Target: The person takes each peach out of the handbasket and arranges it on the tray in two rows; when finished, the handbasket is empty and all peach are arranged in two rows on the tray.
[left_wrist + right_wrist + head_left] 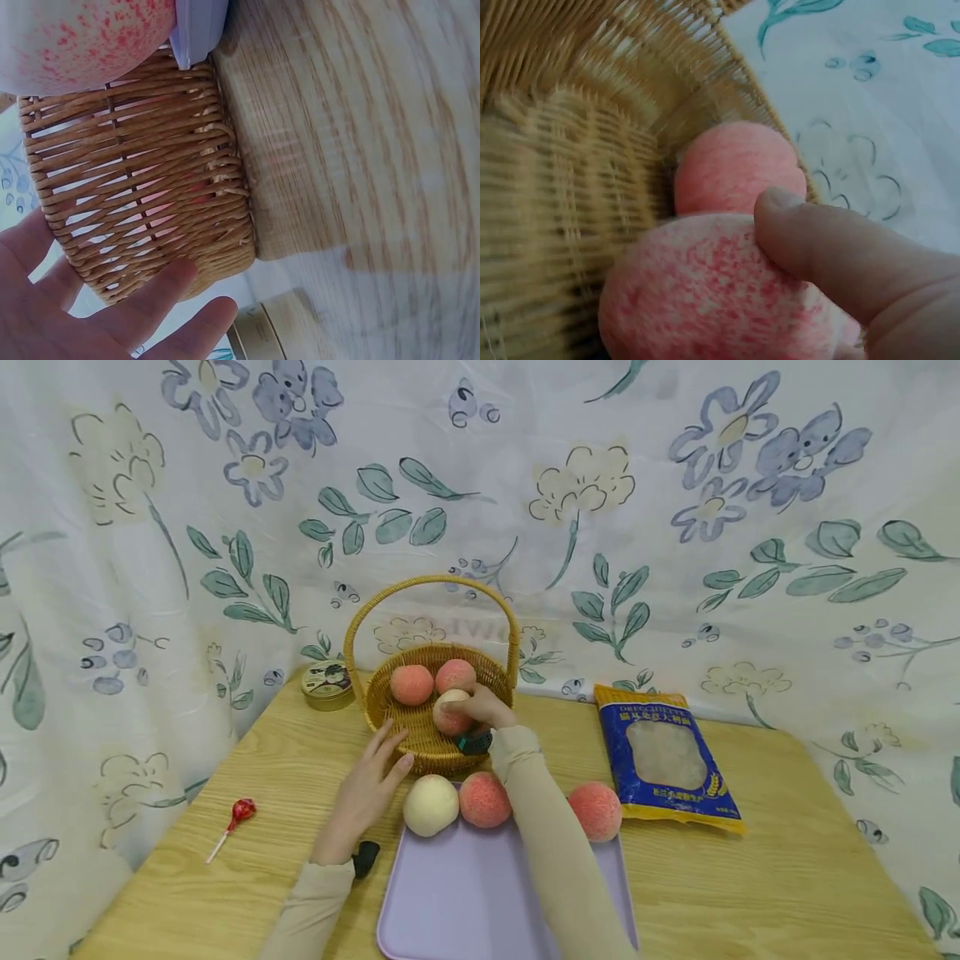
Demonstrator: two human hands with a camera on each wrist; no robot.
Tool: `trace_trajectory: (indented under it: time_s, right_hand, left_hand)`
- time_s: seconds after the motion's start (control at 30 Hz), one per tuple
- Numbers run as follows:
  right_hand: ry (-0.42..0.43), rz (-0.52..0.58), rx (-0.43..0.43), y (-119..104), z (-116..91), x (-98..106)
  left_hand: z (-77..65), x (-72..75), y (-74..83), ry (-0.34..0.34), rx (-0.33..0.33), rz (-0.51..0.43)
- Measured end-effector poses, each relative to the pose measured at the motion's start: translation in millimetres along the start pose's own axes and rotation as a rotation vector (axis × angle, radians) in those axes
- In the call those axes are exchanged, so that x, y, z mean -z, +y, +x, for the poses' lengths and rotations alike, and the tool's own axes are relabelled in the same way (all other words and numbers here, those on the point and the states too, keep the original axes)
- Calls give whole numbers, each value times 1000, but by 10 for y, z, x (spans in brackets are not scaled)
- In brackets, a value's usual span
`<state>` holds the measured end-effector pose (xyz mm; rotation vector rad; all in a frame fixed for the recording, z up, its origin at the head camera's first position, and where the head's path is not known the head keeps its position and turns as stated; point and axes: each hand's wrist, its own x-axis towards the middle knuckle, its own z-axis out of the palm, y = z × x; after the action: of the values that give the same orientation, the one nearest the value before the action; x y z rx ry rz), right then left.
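Grasping a round peach in a wicker basket
Right hand grips its pale, pink-speckled skin; left hand, fingers loosely spread, beside the basket.

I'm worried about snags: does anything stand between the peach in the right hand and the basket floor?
Nothing visible does. The peach in the right hand is inside the basket; two other peaches lie beyond it. Its underside is hidden.
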<state>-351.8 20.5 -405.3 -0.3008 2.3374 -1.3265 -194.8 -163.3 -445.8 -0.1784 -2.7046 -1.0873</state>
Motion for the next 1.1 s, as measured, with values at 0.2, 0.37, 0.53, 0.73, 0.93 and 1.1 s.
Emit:
trace_trajectory:
  time_s: [0.2, 0.37, 0.53, 0.73, 0.93, 1.1]
  right_hand:
    - [23, -4, -2, 11, 36, -75]
    - [48, 76, -36, -27, -8, -44]
    - [-28, 366, -40, -99, -79, 18]
    - [-148, 568, 61, -155, -280, 154]
    - [-219, 639, 129, -147, -630, 242]
    - [-266, 589, 185, -14, -978, 238]
  left_hand:
    - [-2, -4, 3, 19, -2, -19]
    - [-3, -14, 4, 18, -7, -16]
    - [3, -9, -1, 2, -3, -14]
    - [17, 0, -11, -10, 4, -1]
    - [25, 27, -12, -32, 15, 3]
    - [29, 18, 12, -37, 12, -1]
